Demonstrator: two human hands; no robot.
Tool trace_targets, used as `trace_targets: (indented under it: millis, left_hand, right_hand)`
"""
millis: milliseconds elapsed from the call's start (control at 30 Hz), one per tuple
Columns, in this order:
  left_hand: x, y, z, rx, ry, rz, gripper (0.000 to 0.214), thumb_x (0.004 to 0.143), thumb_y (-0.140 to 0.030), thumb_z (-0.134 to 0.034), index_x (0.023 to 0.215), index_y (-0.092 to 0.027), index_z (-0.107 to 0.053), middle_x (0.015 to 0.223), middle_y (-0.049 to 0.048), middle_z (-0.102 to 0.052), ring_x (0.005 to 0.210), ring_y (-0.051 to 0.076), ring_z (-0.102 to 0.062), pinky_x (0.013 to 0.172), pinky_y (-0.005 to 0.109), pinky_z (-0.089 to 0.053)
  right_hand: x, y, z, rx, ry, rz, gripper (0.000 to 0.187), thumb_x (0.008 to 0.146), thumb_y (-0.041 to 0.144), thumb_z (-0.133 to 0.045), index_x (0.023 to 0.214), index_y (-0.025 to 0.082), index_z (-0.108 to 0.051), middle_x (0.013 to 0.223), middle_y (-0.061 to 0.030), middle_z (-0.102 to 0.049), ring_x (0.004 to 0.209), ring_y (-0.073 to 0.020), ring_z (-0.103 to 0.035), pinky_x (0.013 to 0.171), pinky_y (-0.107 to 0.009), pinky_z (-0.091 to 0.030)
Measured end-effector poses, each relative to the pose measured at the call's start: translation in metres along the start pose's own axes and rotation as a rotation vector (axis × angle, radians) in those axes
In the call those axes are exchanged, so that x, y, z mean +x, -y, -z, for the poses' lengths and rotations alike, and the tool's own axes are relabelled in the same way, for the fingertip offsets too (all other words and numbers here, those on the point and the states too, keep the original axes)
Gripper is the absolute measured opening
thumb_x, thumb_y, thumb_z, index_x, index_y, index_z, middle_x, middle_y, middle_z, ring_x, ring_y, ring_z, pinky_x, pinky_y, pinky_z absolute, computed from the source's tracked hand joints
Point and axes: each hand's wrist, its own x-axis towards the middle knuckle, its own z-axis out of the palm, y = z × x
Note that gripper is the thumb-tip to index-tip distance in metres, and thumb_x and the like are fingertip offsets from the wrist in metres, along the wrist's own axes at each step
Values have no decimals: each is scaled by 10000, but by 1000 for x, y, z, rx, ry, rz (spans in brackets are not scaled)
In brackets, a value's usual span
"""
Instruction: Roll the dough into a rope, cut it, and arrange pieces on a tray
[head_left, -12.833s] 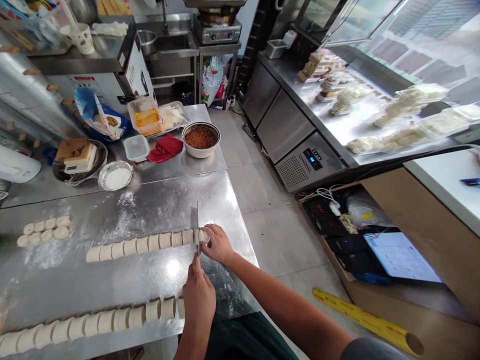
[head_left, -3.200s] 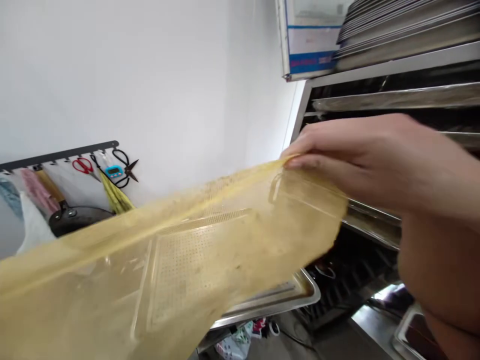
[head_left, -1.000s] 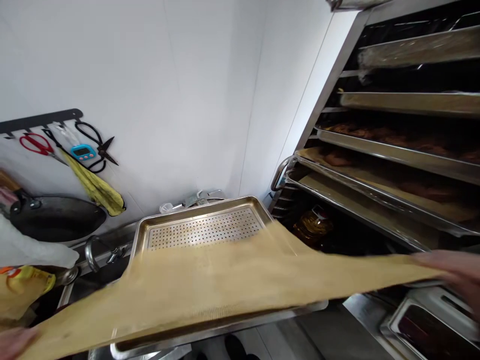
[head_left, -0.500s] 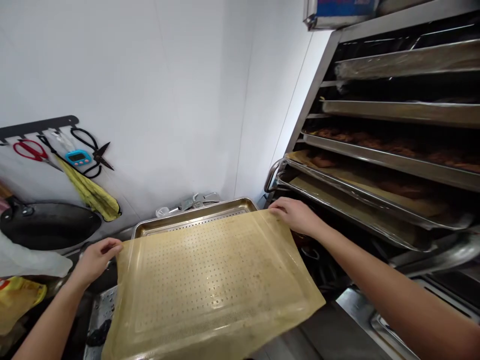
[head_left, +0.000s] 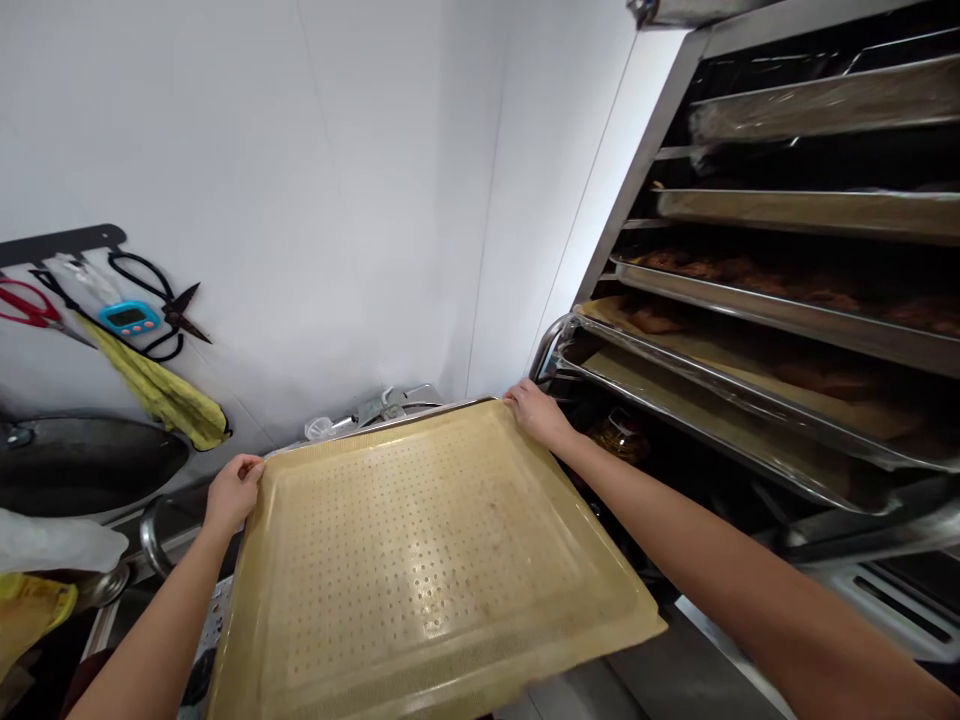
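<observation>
A tan baking sheet liner (head_left: 420,540) lies over a perforated metal baking tray, whose holes show through it. Only a thin strip of the tray's far rim (head_left: 390,424) is visible; the liner hides the rest. At the far left corner, my left hand (head_left: 234,490) pinches the liner's edge between thumb and fingers. My right hand (head_left: 534,412) has its fingers closed on the far right corner, at the tray's rim. The liner's near right corner hangs out past the tray.
On the right stands a metal rack (head_left: 637,190) of trays, some wrapped in film, one holding browned food (head_left: 750,280). Scissors (head_left: 180,310), a blue timer (head_left: 129,318) and a yellow cloth (head_left: 161,385) hang on the left wall above a black wok (head_left: 90,470).
Both hands have drawn the liner toward the tray's far edge, covering the strip of tray that showed before. My left hand moved right and my right hand moved left.
</observation>
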Motion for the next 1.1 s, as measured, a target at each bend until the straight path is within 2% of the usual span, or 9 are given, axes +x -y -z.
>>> trace_targets:
  millis: [267,400,567,633,700,767,900,1000,1100]
  left_hand:
    - [19,-7,-19,107,-12,-4,283,919,-434,-522,985,-216,-691,980,67,-753,890,232,-663,796,339,-470]
    - [18,-15,-17,183,7,-45,275,936,-372,-503,982,-185,-700,960,89,-735,902,248,-658,835,374,-488]
    - [-20,-46,-8,277,-49,-220,461,975,-291,-429,1355,-93,-601,1332,204,-619,1293,333,-548,1134,467,-419]
    - [-44,-63,-15,287,4,-346,417,982,-302,-436,1326,-169,-632,1362,160,-621,1324,322,-546,1168,444,-409]
    - [-63,-76,-29,316,124,-425,344,992,-320,-435,1210,-225,-683,1282,132,-671,1220,316,-624,1078,446,-483]
    - [-72,-83,-47,392,184,-391,359,993,-320,-418,1208,-207,-682,1278,171,-666,1132,345,-664,967,478,-527]
    - [-63,-75,-72,478,74,-197,472,975,-313,-413,1378,-148,-596,1404,256,-562,1238,400,-619,1013,517,-505]
    - [-44,-63,-72,459,99,-98,507,967,-347,-420,1413,-145,-552,1398,273,-543,1232,407,-630,998,528,-512]
    - [-27,-57,-62,444,184,-34,503,931,-372,-473,1362,-133,-574,1350,274,-585,1118,375,-693,942,506,-538]
  right_hand:
    - [21,2,-17,-45,20,-46,349,1088,308,-410,1149,129,-703,1190,-138,-623,950,-189,-623,813,-287,-433]
    - [22,4,-16,-81,27,-41,348,1083,319,-422,1117,135,-716,1155,-133,-639,981,-203,-597,848,-298,-439]
    - [-9,33,-13,-134,-55,51,411,1090,307,-351,1361,117,-596,1346,-206,-573,1275,-304,-450,1091,-408,-393]
    - [-27,51,-23,-130,-35,134,377,1078,274,-360,1322,142,-614,1315,-179,-596,1236,-285,-482,1104,-395,-398]
    - [-42,67,-40,-137,35,196,297,1045,251,-419,1171,157,-671,1206,-153,-638,1135,-273,-544,1045,-381,-443]
    - [-48,75,-58,-167,91,193,256,1001,237,-477,1129,135,-674,1179,-171,-644,1120,-300,-562,1007,-409,-463]
    - [-43,69,-77,-173,59,61,359,968,259,-502,1265,94,-616,1296,-218,-610,1225,-346,-536,1067,-464,-440]
    - [-36,61,-75,-123,27,-13,410,948,272,-527,1299,72,-593,1356,-231,-601,1300,-348,-509,1150,-465,-403]
    - [-39,60,-65,-76,48,-5,449,941,244,-516,1348,61,-568,1459,-231,-569,1371,-331,-478,1208,-436,-373]
